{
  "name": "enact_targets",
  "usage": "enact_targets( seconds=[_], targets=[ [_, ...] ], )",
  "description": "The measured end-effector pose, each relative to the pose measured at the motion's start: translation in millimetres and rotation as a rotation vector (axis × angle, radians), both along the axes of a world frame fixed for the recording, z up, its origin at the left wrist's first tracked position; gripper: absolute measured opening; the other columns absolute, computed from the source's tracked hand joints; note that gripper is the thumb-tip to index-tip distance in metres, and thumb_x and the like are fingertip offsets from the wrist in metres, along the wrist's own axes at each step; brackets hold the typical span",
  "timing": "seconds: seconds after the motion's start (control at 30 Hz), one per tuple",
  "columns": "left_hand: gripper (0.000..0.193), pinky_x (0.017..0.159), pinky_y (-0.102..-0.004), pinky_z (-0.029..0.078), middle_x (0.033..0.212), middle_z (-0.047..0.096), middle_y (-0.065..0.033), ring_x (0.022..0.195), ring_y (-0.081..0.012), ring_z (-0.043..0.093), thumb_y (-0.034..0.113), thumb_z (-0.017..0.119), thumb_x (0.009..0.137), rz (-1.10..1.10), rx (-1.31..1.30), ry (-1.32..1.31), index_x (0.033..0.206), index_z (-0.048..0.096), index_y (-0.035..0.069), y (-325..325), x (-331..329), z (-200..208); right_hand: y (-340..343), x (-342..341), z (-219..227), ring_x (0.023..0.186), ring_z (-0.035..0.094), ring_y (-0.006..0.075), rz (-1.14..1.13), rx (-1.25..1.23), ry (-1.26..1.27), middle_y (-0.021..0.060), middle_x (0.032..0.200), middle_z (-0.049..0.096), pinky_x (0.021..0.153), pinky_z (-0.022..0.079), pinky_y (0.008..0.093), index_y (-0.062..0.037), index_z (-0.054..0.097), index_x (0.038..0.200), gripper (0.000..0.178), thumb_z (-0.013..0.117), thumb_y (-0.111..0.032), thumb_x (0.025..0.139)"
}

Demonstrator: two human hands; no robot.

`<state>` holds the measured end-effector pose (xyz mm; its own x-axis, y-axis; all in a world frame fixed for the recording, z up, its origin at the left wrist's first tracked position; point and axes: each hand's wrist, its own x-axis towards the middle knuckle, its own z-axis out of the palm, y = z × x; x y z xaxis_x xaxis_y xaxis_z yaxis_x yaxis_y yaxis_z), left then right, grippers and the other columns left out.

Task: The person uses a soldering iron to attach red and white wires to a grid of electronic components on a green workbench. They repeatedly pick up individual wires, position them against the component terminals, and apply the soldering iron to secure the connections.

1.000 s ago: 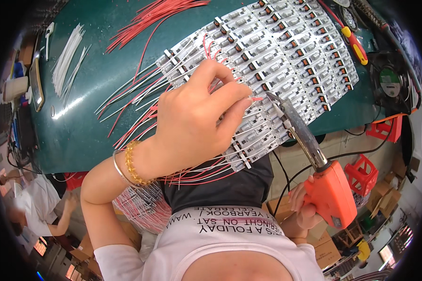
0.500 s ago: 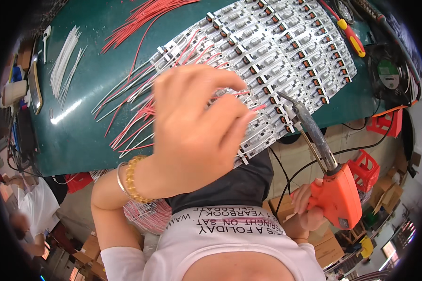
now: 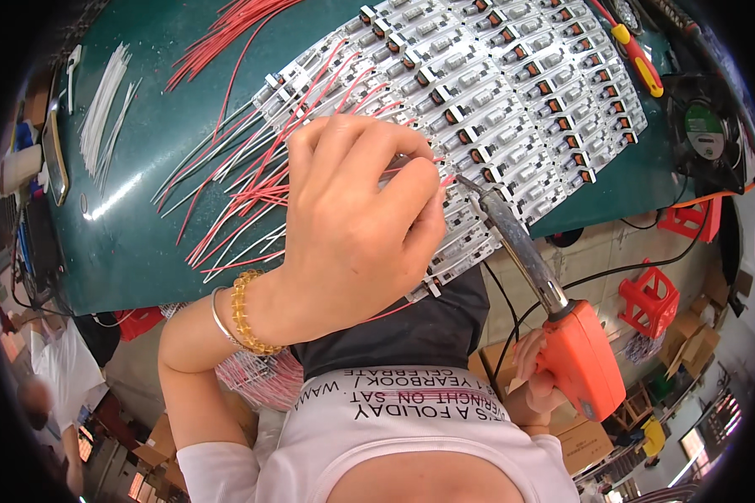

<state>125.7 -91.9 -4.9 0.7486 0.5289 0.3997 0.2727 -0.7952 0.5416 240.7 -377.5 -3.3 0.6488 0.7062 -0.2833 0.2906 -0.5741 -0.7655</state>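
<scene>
My left hand (image 3: 362, 210) hovers over the lower left part of a large panel of small white circuit boards (image 3: 499, 75). Its thumb and index finger pinch a red wire (image 3: 447, 180), whose tip points right at a board. In my right hand (image 3: 535, 369) is an orange-red soldering gun (image 3: 591, 356), gripped by its handle. The gun's dark bent tip comes very close to the wire end; whether they touch I cannot tell. Red and white wires (image 3: 252, 197) trail leftward from the boards, partly covered by my left hand.
Bundles of loose red wires (image 3: 226, 38) and white wires (image 3: 102, 109) lie on the green tabletop (image 3: 134, 243). A red-and-yellow screwdriver (image 3: 637, 60) rests past the panel's right side, near a black fan (image 3: 705, 130). Red stools (image 3: 648, 298) stand on the floor; a person (image 3: 54, 394) is at lower left.
The soldering gun has moved left, bringing its tip to the red wire's end. My left hand has settled onto the boards with its fingers drawn closer together. The panel has shifted slightly.
</scene>
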Motion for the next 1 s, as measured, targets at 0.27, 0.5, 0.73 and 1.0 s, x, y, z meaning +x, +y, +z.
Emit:
enact_targets(
  seconds=[0.27, 0.5, 0.73, 1.0],
  targets=[
    [0.016, 0.08, -0.0375, 0.039, 0.093, 0.064, -0.0049, 0.089, -0.026, 0.057, 0.0, 0.074, 0.065, 0.0, 0.018, -0.011, 0.072, 0.061, 0.007, -0.4, 0.4, -2.0, -3.1, 5.3, 2.3, 0.056, 0.054, 0.0305, 0.084, 0.01, -0.003, 0.0068, 0.062, 0.054, 0.051, 0.04, 0.0369, -0.01, 0.06, 0.073, 0.037, 0.064, -0.046, 0.077],
    [0.016, 0.08, -0.0378, 0.04, 0.092, 0.065, -0.0051, 0.089, -0.026, 0.057, 0.0, 0.074, 0.065, -0.022, 0.015, -0.015, 0.072, 0.061, 0.007, -0.2, 3.1, 0.3, 8.7, -0.2, 8.1, 0.054, 0.054, 0.0211, 0.027, 0.154, 0.043, 0.0002, 0.058, 0.053, 0.052, 0.041, 0.034, -0.0105, 0.055, 0.065, 0.059, 0.056, -0.067, 0.084],
    [0.015, 0.082, -0.0395, 0.04, 0.095, 0.066, -0.0064, 0.09, -0.0273, 0.058, 0.002, 0.076, 0.066, -0.053, -0.005, -0.039, 0.073, 0.063, 0.006, -4.4, -3.7, -0.4, 9.0, 1.1, 3.2, 0.046, 0.047, 0.0185, 0.024, 0.301, 0.182, -0.0006, 0.051, 0.047, 0.05, 0.038, 0.031, -0.0108, 0.045, 0.054, 0.069, 0.05, -0.072, 0.085],
    [0.015, 0.083, -0.0408, 0.039, 0.094, 0.065, -0.0058, 0.091, -0.0278, 0.057, 0.003, 0.076, 0.065, -0.037, 0.025, -0.002, 0.072, 0.063, 0.007, -7.1, -3.1, -1.7, -12.9, 1.2, -4.9, 0.046, 0.046, 0.0174, 0.066, 0.203, 0.039, 0.001, 0.052, 0.047, 0.049, 0.038, 0.0301, -0.0074, 0.05, 0.066, 0.065, 0.057, -0.07, 0.081]
  ],
)
